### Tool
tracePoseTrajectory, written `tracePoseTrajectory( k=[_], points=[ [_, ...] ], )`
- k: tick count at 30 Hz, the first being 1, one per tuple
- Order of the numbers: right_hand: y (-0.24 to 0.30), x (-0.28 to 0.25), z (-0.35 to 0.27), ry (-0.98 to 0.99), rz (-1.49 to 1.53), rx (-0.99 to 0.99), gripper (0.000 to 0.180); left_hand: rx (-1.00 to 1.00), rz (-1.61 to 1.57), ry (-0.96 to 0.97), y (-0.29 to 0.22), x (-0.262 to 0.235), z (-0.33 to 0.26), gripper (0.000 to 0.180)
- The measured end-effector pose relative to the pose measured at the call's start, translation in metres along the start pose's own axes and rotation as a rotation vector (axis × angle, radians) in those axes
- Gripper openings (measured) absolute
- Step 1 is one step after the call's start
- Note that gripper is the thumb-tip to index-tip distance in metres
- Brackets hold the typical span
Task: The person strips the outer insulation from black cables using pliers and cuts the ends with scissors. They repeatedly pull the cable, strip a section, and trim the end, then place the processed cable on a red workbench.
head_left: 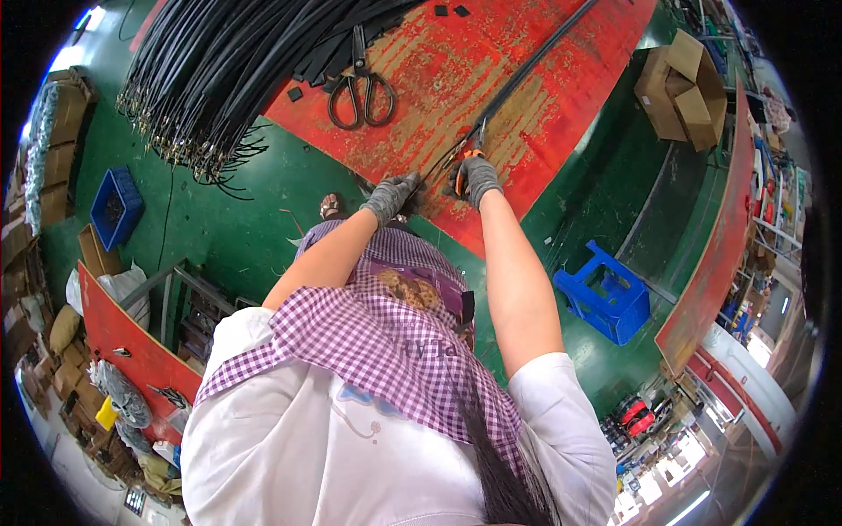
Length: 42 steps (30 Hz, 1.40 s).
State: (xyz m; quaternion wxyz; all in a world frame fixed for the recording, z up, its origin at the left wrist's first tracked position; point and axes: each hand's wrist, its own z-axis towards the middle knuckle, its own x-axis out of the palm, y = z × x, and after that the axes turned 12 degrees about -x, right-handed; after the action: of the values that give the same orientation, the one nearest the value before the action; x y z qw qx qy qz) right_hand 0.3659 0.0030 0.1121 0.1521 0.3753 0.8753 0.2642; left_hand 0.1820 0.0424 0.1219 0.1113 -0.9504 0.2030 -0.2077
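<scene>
- I see a long black strap lying across the worn red bench, running from the near edge of the bench up toward 1 o'clock; its near end sits between my two gloved hands, just above centre frame.
- My left hand, in a grey glove, is closed around the strap's near end, at the 9 o'clock side of it.
- My right hand, also grey-gloved, is clamped on a pair of orange-handled cutters, whose blades point up toward 12 o'clock and meet the strap just above the hand.
- The two hands are near each other but apart, right at the bench's near edge.
- At 11 o'clock from the hands, a large pair of dark scissors lies flat on the bench, handles toward me, well apart from both hands.
- Further out at 10 o'clock, a thick bundle of black straps hangs over the bench's left edge, ends fanned above the green floor.
- A few small black offcuts lie at 12 o'clock near the far rim.
- On the floor, a blue stool stands at 4 o'clock, a blue crate at 9 o'clock, and an open cardboard box at 2 o'clock.
</scene>
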Motion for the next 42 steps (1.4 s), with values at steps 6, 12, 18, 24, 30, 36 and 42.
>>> tracePoseTrajectory(
  k=[6, 12, 18, 24, 30, 36, 42],
  points=[
    [-0.002, -0.003, 0.005, 0.033, -0.030, -0.002, 0.007, -0.007, -0.070, -0.034, -0.004, 0.004, -0.006, 0.031],
    [-0.011, -0.006, 0.017, 0.035, 0.027, -0.001, 0.007, -0.014, -0.047, -0.020, -0.002, 0.001, -0.001, 0.029],
    [-0.019, -0.010, 0.016, 0.047, 0.036, -0.131, 0.015, 0.521, 0.602, 0.060, 0.022, -0.029, 0.037, 0.027],
    [-0.018, -0.006, 0.016, -0.022, -0.177, -0.231, 0.012, 0.457, 0.930, -0.139, 0.013, -0.025, 0.032, 0.036],
    [-0.013, -0.003, 0.012, 0.020, -0.166, -0.125, 0.018, -0.042, 0.129, 0.047, 0.000, -0.003, 0.004, 0.030],
    [-0.017, -0.001, 0.025, 0.122, -0.728, -0.234, 0.019, 0.091, 0.252, 0.042, 0.002, -0.006, 0.012, 0.027],
    [-0.031, -0.002, 0.051, 0.136, -0.730, -0.173, 0.012, -0.053, 0.139, 0.009, -0.004, -0.003, 0.005, 0.025]
  ],
)
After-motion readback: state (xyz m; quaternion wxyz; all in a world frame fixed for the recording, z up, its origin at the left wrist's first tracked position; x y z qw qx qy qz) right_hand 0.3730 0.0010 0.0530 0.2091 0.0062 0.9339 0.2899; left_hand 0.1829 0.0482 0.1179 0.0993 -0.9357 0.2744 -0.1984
